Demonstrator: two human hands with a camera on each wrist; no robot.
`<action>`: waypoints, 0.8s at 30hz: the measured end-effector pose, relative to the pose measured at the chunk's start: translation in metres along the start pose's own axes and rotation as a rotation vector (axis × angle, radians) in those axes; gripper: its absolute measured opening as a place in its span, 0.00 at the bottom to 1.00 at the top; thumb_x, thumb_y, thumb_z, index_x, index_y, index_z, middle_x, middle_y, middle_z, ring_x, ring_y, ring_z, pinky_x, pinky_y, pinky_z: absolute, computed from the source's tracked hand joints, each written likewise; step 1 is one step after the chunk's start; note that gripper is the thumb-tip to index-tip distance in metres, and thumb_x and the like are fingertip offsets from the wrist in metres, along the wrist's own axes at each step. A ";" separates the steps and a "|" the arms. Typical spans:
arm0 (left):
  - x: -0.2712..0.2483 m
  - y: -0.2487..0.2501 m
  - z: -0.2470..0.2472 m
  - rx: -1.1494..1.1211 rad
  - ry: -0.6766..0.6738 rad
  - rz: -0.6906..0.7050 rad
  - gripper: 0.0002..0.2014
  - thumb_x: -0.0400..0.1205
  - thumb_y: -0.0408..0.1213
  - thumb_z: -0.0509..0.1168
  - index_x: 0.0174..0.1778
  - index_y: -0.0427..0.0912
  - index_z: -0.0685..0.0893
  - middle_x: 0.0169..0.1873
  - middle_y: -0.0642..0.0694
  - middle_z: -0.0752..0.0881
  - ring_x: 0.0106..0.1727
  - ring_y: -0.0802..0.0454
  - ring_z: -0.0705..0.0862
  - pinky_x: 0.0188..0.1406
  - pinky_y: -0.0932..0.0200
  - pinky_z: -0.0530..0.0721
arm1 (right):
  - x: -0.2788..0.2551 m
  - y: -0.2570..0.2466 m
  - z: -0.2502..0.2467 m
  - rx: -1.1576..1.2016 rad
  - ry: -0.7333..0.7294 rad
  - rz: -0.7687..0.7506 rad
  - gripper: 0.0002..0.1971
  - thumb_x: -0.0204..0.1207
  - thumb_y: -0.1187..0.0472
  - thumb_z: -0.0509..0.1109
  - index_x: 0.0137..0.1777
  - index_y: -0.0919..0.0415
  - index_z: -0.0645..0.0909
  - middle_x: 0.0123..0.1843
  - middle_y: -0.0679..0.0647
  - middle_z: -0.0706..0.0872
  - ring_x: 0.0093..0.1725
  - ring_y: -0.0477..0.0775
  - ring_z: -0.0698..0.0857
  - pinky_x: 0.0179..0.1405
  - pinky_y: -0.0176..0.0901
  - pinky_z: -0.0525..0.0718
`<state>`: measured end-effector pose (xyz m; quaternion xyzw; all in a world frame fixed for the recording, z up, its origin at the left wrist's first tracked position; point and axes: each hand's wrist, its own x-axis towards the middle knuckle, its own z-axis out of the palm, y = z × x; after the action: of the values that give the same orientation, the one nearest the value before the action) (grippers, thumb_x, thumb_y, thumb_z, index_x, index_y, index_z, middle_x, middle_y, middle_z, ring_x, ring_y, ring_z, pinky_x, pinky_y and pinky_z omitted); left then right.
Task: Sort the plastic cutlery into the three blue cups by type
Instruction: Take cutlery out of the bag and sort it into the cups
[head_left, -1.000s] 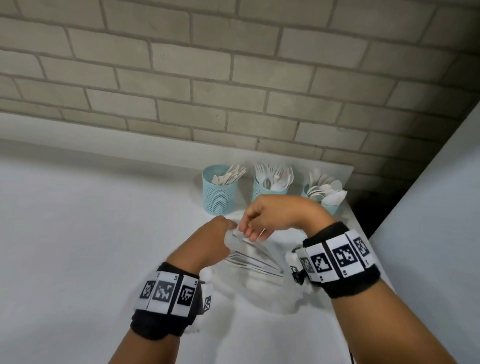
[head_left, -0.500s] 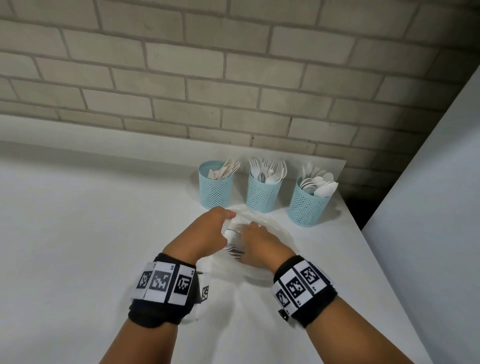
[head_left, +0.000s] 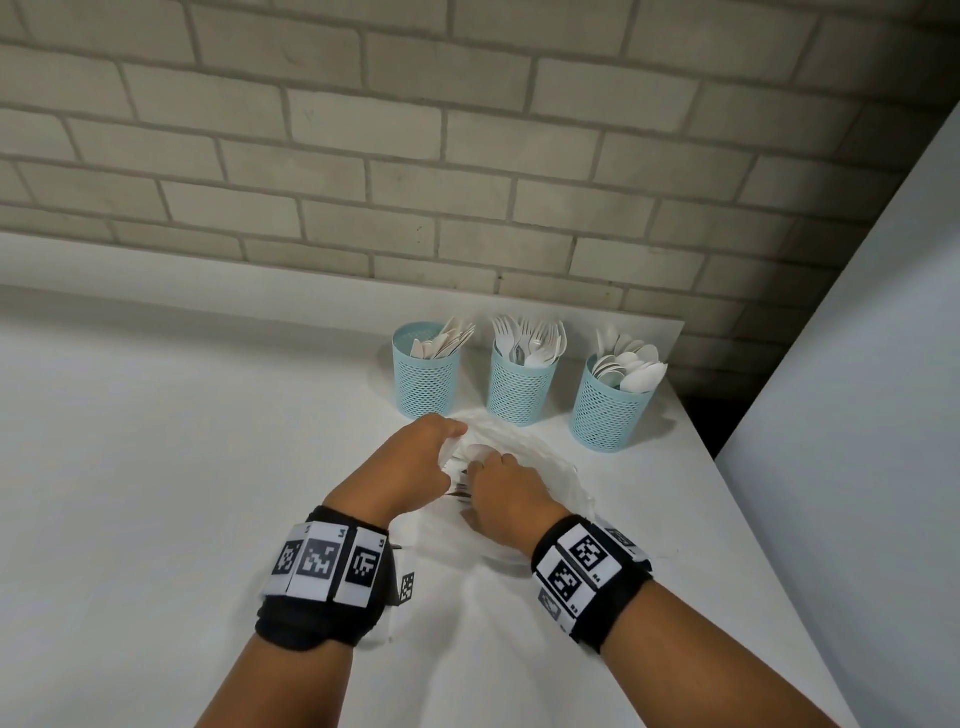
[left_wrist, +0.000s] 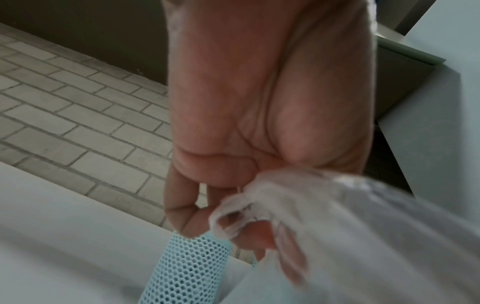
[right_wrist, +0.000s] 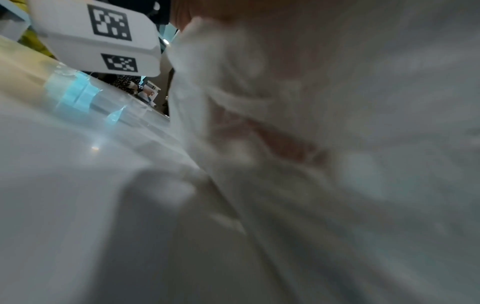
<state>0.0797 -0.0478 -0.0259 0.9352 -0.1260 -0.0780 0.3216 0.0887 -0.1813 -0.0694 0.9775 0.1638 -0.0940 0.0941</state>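
Where hands (head_left: 457, 478) meet, cutlery orientation unclear.

I'm looking down on a white table (head_left: 156, 467) filling six through nine o'clock. At twelve, a pale painted brick wall (head_left: 467, 130) rises behind it. At three, a plain white panel (head_left: 857, 415) slants in, dark gap (head_left: 701, 421) beside it.

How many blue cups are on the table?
3, in a row near the wall: the left cup holds knives, the middle cup forks, the right cup spoons. None seems hidden behind the hands.
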 end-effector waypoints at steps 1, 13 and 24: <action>0.000 0.000 0.000 -0.003 0.001 0.000 0.32 0.76 0.23 0.62 0.77 0.47 0.67 0.75 0.52 0.70 0.76 0.54 0.69 0.68 0.64 0.69 | 0.000 -0.001 0.000 -0.012 0.007 -0.005 0.27 0.82 0.49 0.59 0.73 0.67 0.65 0.70 0.64 0.71 0.66 0.62 0.74 0.60 0.53 0.77; -0.001 -0.005 -0.003 -0.010 0.005 -0.035 0.31 0.78 0.23 0.61 0.77 0.47 0.68 0.75 0.51 0.69 0.74 0.53 0.70 0.66 0.65 0.70 | -0.005 0.019 -0.007 0.280 0.025 -0.057 0.18 0.80 0.63 0.64 0.70 0.59 0.72 0.61 0.60 0.84 0.60 0.61 0.82 0.54 0.46 0.78; -0.003 -0.002 -0.011 0.001 -0.009 -0.050 0.29 0.79 0.25 0.61 0.77 0.47 0.68 0.74 0.48 0.70 0.72 0.49 0.72 0.62 0.65 0.70 | -0.025 0.044 -0.046 0.442 -0.030 -0.067 0.09 0.79 0.57 0.65 0.55 0.60 0.78 0.54 0.55 0.83 0.47 0.52 0.76 0.44 0.40 0.70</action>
<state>0.0798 -0.0389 -0.0188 0.9378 -0.1040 -0.0904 0.3187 0.0871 -0.2197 -0.0129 0.9668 0.1704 -0.1452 -0.1232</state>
